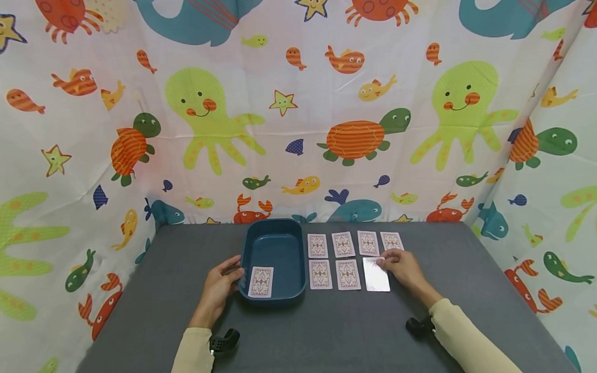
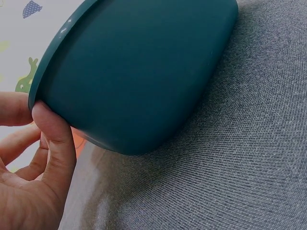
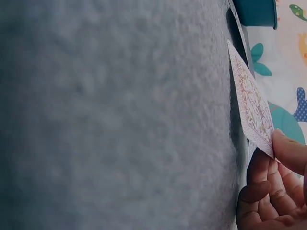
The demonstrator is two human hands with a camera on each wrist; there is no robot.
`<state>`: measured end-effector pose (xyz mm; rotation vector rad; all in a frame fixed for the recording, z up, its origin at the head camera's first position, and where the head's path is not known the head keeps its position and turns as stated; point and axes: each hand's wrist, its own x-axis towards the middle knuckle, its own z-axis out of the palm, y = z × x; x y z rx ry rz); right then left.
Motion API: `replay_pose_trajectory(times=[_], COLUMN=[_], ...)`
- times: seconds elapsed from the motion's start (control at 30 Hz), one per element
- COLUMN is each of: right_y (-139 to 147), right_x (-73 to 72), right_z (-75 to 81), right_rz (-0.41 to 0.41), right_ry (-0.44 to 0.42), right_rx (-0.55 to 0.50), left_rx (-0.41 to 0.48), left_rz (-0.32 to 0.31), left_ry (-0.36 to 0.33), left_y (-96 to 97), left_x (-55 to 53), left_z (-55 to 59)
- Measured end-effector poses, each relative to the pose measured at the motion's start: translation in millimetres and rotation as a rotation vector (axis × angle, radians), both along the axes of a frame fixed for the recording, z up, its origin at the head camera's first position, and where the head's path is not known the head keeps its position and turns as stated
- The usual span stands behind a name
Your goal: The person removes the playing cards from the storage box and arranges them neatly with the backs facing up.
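A dark teal plastic tray (image 1: 272, 226) stands on the table with one patterned playing card (image 1: 260, 282) lying face down inside. My left hand (image 1: 222, 285) pinches the tray's left rim; the left wrist view shows the thumb (image 2: 55, 125) against the outer wall. With thumb and fingers, my right hand (image 1: 402, 268) pinches a corner of another playing card (image 1: 377, 275), whose surface shines white with glare in the head view. That card (image 3: 252, 98) slants in the right wrist view, its patterned back showing. Several face-down cards (image 1: 343, 244) lie in two rows between tray and right hand.
The table has a dark grey cloth top (image 1: 328, 339). Behind it and at both sides hangs a white curtain (image 1: 278, 171) printed with sea animals. Black straps with a small device (image 1: 225, 341) sit on both wrists.
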<state>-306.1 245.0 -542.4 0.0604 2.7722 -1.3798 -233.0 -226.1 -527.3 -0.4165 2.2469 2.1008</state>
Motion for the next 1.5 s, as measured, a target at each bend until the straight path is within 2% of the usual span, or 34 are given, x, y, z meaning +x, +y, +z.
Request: replay_pose_trajectory(times=[0.27, 0.77, 1.23, 1.5], right_y=[-0.6, 0.3, 2.2, 3.3], right_x=[-5.7, -12.8, -12.0, -3.3], right_z=[1.1, 1.5, -1.1, 3.3], right_rz=[0.025, 0.039, 0.023, -0.028], right_ry=[0.023, 0.001, 0.019, 0.058], right_rx=[0.080, 0.134, 0.103, 0.056], left_rx=[0.014, 0.013, 0.003, -0.006], left_rz=[0.001, 0.000, 0.006, 0.006], left_ry=[0.001, -0.011, -0.016, -0.011], left_y=[-1.0, -0.4, -0.4, 0.0], left_x=[0.1, -1.1, -0.2, -0.4], left_z=[-1.4, 0.9, 0.5, -0.6])
